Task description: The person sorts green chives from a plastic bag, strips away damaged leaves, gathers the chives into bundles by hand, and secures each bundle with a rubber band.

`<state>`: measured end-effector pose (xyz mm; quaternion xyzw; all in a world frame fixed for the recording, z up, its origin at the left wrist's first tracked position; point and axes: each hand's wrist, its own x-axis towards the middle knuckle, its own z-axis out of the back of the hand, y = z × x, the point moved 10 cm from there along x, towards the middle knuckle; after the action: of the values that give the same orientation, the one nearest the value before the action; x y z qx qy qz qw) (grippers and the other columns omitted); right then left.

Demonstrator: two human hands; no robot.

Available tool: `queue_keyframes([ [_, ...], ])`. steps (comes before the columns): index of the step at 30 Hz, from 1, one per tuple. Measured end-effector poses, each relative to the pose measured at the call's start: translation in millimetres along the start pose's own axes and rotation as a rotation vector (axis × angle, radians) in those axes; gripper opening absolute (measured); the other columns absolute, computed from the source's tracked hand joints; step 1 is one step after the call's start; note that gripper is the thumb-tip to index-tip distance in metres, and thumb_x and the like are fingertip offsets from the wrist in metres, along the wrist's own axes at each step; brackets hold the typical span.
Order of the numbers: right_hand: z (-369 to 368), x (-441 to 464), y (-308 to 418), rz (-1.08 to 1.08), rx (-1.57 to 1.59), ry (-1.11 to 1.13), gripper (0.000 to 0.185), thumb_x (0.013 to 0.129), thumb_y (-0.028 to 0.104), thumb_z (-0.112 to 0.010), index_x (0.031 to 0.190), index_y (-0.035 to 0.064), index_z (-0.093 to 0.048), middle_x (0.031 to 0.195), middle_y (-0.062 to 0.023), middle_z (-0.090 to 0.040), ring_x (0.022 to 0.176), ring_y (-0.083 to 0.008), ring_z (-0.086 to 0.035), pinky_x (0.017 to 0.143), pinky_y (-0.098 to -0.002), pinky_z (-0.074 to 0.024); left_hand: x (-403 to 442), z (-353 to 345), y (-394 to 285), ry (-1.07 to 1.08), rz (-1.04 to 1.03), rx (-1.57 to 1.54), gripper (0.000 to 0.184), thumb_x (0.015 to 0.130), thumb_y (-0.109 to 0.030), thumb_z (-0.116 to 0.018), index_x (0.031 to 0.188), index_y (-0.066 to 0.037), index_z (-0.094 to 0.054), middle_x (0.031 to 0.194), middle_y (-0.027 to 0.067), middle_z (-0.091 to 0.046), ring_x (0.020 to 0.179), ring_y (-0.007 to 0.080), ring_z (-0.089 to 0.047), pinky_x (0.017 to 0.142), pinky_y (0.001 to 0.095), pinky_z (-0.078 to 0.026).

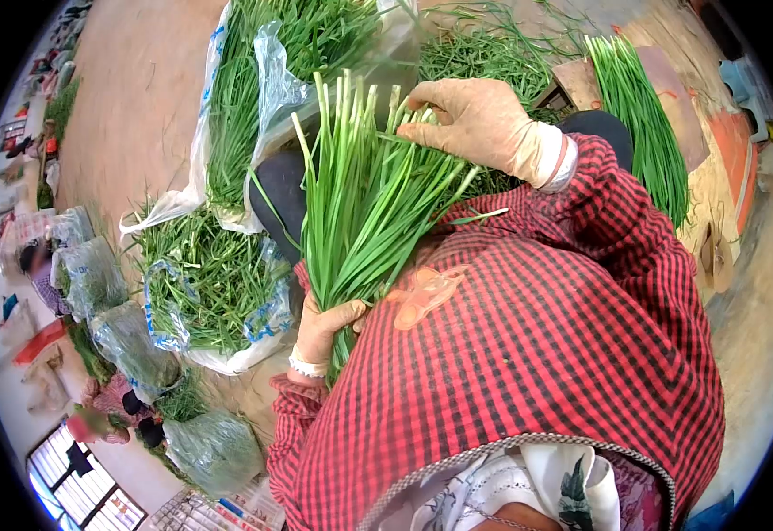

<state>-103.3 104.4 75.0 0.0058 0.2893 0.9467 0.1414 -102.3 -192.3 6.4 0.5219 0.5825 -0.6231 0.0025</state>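
Note:
A loose bunch of garlic chives (360,212) fans out above my lap, its pale cut ends pointing away from me. My left hand (323,334), in a thin glove, is wrapped round the leafy lower part of the bunch. At the pale ends on the right side, my gloved right hand (484,124) has thumb and fingers closed about a few stems. Some stalks slant out of the bunch to the right under that hand. A red and black checked garment (528,336) covers my front just below the bunch.
A clear plastic bag (199,133) of long chives stands ahead, with a bag of loose green trimmings (214,283) nearer me. More loose greens (484,62) lie beyond my right hand. A neat chive bundle (639,124) rests at right. Several filled bags and people (108,407) are at far left.

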Motion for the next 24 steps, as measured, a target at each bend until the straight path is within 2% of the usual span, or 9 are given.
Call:
queue_keyframes([
  [2, 1.3, 0.5, 11.9, 0.140, -0.070, -0.097, 0.044, 0.084, 0.052, -0.061, 0.096, 0.0101, -0.066, 0.075, -0.0108, -0.066, 0.071, -0.0297, -0.065, 0.065, -0.0404, -0.0505, 2.1, 0.0, 1.5, -0.011, 0.012, 0.036, 0.038, 0.074, -0.002, -0.068, 0.112, 0.001, -0.061, 0.094, 0.0085, -0.069, 0.068, 0.0133, -0.062, 0.062, 0.0246, -0.049],
  [6, -20.6, 3.8, 13.5, 0.172, -0.150, 0.057, 0.031, 0.089, 0.039, -0.059, 0.094, 0.0090, -0.068, 0.075, -0.0089, -0.066, 0.070, -0.0279, -0.065, 0.066, -0.0395, -0.0508, 5.1, -10.4, -6.7, -0.039, -0.058, -0.039, 0.026, 0.078, -0.003, -0.069, 0.103, 0.002, -0.063, 0.082, 0.0069, -0.067, 0.059, 0.0108, -0.057, 0.056, 0.0239, -0.046],
  [8, -6.0, 5.4, -7.4, 0.221, 0.379, -0.152, 0.026, 0.091, 0.032, -0.059, 0.091, 0.0071, -0.067, 0.069, -0.0030, -0.063, 0.061, -0.0162, -0.061, 0.058, -0.0319, -0.0496, 5.3, -5.7, -5.2, -0.072, -0.067, -0.072, 0.027, 0.078, -0.003, -0.069, 0.104, 0.002, -0.063, 0.083, 0.0071, -0.067, 0.059, 0.0107, -0.057, 0.055, 0.0236, -0.045],
  [10, 1.1, 0.9, -21.0, -0.156, 0.809, 0.147, 0.025, 0.094, 0.030, -0.058, 0.092, 0.0067, -0.065, 0.063, 0.0027, -0.057, 0.052, -0.0023, -0.049, 0.045, -0.0182, -0.0407, 4.8, -8.0, -4.6, 0.037, -0.010, -0.042, 0.029, 0.078, -0.003, -0.068, 0.105, 0.002, -0.063, 0.085, 0.0079, -0.068, 0.059, 0.0107, -0.056, 0.055, 0.0235, -0.044],
  [15, 60.4, -3.7, -114.3, -0.080, 1.141, -0.245, 0.029, 0.091, 0.034, -0.063, 0.093, 0.0058, -0.065, 0.061, 0.0046, -0.055, 0.050, -0.0023, -0.049, 0.045, -0.0167, -0.0408, 3.6, -8.5, -9.7, 0.057, -0.040, -0.087, 0.029, 0.075, -0.003, -0.067, 0.104, 0.003, -0.062, 0.085, 0.0102, -0.068, 0.056, 0.0111, -0.055, 0.050, 0.0239, -0.042],
  [18, 63.8, -7.6, -183.0, -0.194, 1.060, -0.399, 0.035, 0.087, 0.032, -0.069, 0.107, 0.0028, -0.064, 0.074, 0.0004, -0.060, 0.062, -0.0067, -0.056, 0.058, -0.0192, -0.0479, 7.3, 3.0, 2.6, 0.054, -0.040, -0.130, 0.031, 0.075, -0.002, -0.067, 0.105, 0.003, -0.062, 0.087, 0.0103, -0.069, 0.055, 0.0113, -0.054, 0.050, 0.0241, -0.042],
  [20, 72.0, -12.5, -180.0, -0.202, -0.066, -0.512, 0.049, 0.088, 0.037, -0.063, 0.124, 0.0046, -0.057, 0.104, -0.0151, -0.066, 0.091, -0.0243, -0.065, 0.079, -0.0339, -0.0520, 8.3, 4.8, 6.0, 0.046, -0.027, -0.111, 0.032, 0.074, -0.001, -0.067, 0.106, 0.003, -0.062, 0.089, 0.0104, -0.069, 0.058, 0.0122, -0.057, 0.054, 0.0245, -0.045],
  [21, 67.8, -11.4, -145.8, -0.184, 0.063, -0.406, 0.059, 0.088, 0.037, -0.063, 0.135, 0.0050, -0.048, 0.120, -0.0191, -0.061, 0.112, -0.0309, -0.058, 0.093, -0.0377, -0.0467, 9.1, 4.9, 7.7, 0.035, -0.012, -0.092, 0.034, 0.074, 0.000, -0.067, 0.107, 0.003, -0.062, 0.091, 0.0104, -0.069, 0.062, 0.0132, -0.059, 0.057, 0.0250, -0.047],
  [24, 62.8, -7.0, -47.3, 0.204, -0.050, -0.364, 0.049, 0.089, 0.033, -0.065, 0.128, 0.0052, -0.054, 0.114, -0.0134, -0.059, 0.108, -0.0252, -0.056, 0.095, -0.0339, -0.0433, 7.1, -1.5, 1.4, -0.037, -0.009, -0.051, 0.038, 0.073, 0.001, -0.068, 0.110, 0.002, -0.061, 0.096, 0.0098, -0.069, 0.075, 0.0166, -0.064, 0.070, 0.0278, -0.052],
])
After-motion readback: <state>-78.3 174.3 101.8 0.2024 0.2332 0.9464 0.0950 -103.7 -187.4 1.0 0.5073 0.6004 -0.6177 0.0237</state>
